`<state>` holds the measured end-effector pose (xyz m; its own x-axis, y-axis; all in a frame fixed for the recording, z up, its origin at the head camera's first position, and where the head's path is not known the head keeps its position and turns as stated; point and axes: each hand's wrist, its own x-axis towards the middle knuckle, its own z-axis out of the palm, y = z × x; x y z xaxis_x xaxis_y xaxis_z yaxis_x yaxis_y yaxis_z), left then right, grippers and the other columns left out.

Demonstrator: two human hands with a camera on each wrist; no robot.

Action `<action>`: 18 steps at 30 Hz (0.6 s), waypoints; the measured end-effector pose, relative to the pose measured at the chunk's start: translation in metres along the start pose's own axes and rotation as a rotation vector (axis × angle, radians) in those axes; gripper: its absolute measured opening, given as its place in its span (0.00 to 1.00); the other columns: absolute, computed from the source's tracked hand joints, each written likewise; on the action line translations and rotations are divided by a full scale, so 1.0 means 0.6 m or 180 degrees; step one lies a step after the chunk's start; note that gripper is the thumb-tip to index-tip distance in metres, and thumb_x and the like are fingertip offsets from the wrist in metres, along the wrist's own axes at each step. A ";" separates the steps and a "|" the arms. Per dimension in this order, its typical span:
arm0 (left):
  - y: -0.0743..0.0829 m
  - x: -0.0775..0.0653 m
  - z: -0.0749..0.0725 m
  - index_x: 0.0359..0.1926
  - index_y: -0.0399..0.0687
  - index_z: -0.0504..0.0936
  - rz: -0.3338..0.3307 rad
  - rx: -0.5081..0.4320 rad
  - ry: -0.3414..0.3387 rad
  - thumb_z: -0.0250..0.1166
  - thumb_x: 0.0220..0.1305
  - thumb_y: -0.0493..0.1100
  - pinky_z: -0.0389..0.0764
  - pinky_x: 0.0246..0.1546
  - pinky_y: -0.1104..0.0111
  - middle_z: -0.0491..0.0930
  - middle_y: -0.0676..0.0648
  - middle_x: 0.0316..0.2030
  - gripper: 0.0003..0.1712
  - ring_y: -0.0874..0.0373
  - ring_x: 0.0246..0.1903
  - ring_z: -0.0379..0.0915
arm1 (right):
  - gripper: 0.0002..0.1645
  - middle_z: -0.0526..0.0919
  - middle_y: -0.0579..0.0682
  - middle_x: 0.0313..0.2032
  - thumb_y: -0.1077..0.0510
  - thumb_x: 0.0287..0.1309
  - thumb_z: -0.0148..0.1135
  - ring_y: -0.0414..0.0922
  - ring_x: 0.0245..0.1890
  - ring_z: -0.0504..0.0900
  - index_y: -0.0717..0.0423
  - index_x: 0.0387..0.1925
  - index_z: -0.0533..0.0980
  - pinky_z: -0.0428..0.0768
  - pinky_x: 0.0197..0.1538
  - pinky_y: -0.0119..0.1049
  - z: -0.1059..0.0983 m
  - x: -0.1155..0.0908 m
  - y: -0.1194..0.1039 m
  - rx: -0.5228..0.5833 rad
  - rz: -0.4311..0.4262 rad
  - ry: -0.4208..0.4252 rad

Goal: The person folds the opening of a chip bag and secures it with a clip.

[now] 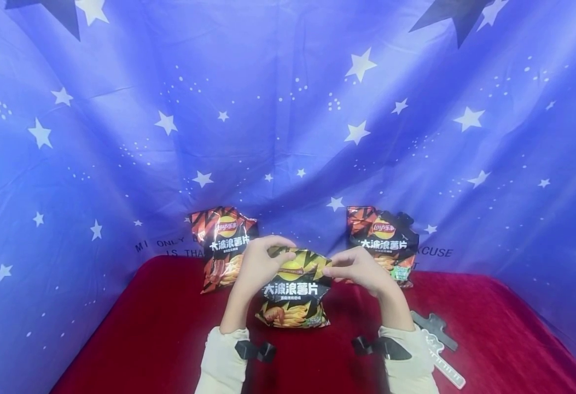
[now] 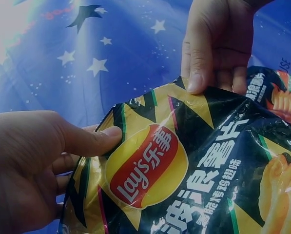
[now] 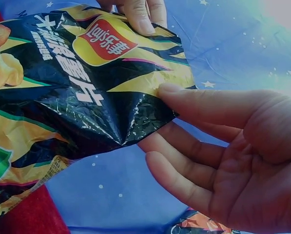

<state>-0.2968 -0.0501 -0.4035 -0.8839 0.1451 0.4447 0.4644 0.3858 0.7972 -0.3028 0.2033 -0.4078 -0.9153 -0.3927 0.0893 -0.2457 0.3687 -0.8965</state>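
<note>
A yellow and black Lay's chip bag (image 1: 292,298) stands upright at the middle of the red-covered table, between both hands. My left hand (image 1: 260,262) pinches its upper left edge; in the left wrist view the thumb (image 2: 104,139) lies on the front and the fingers go behind. At the upper right corner, my right hand (image 1: 359,268) pinches the bag too, with its thumb (image 3: 203,102) in front. The right wrist view shows some of that hand's fingers behind the bag. The bag's top looks whole where it can be seen.
Two red and black chip bags stand behind, one at left (image 1: 224,246) and one at right (image 1: 383,241); a black clip-like object (image 1: 402,219) is at the right one's top. Right of the right forearm lie a grey tool (image 1: 437,328) and a white ruler-like piece (image 1: 445,364). A blue star-patterned curtain (image 1: 288,137) hangs behind.
</note>
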 end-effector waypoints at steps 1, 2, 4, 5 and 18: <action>-0.001 0.000 0.000 0.41 0.55 0.90 0.0003 -0.0013 -0.0002 0.75 0.57 0.37 0.84 0.53 0.57 0.90 0.53 0.41 0.11 0.57 0.45 0.85 | 0.15 0.87 0.46 0.29 0.62 0.57 0.73 0.42 0.28 0.83 0.71 0.41 0.85 0.83 0.31 0.35 0.001 0.000 0.000 0.0004 0.0000 0.0039; -0.002 0.001 0.000 0.41 0.55 0.90 0.0008 -0.0029 -0.0002 0.75 0.57 0.37 0.84 0.53 0.58 0.90 0.53 0.41 0.11 0.57 0.45 0.85 | 0.15 0.87 0.46 0.29 0.61 0.56 0.73 0.40 0.27 0.82 0.70 0.41 0.85 0.82 0.30 0.34 0.001 0.000 0.000 -0.0004 0.0006 0.0077; -0.005 0.002 0.000 0.41 0.55 0.90 0.0014 -0.0059 -0.0001 0.75 0.57 0.37 0.84 0.53 0.58 0.90 0.53 0.41 0.11 0.57 0.45 0.86 | 0.15 0.88 0.47 0.29 0.61 0.55 0.74 0.39 0.26 0.80 0.70 0.41 0.85 0.80 0.28 0.33 0.002 0.002 0.001 0.0020 -0.0003 0.0134; -0.007 0.003 0.000 0.41 0.54 0.90 0.0020 -0.0076 0.0001 0.75 0.57 0.36 0.84 0.53 0.58 0.90 0.52 0.41 0.11 0.57 0.45 0.86 | 0.16 0.88 0.47 0.29 0.62 0.55 0.74 0.39 0.26 0.80 0.70 0.42 0.85 0.80 0.28 0.33 0.003 0.003 0.002 0.0028 0.0000 0.0163; -0.014 0.005 -0.001 0.40 0.54 0.91 0.0049 -0.0113 0.0035 0.75 0.57 0.36 0.83 0.55 0.57 0.90 0.52 0.40 0.10 0.56 0.46 0.86 | 0.16 0.88 0.44 0.27 0.62 0.54 0.75 0.38 0.23 0.80 0.71 0.41 0.85 0.80 0.26 0.33 0.005 0.010 0.010 0.0054 0.0035 0.0245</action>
<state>-0.3032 -0.0534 -0.4088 -0.8760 0.1407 0.4613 0.4798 0.3510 0.8041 -0.3087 0.2008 -0.4136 -0.9400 -0.3223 0.1120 -0.2305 0.3581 -0.9048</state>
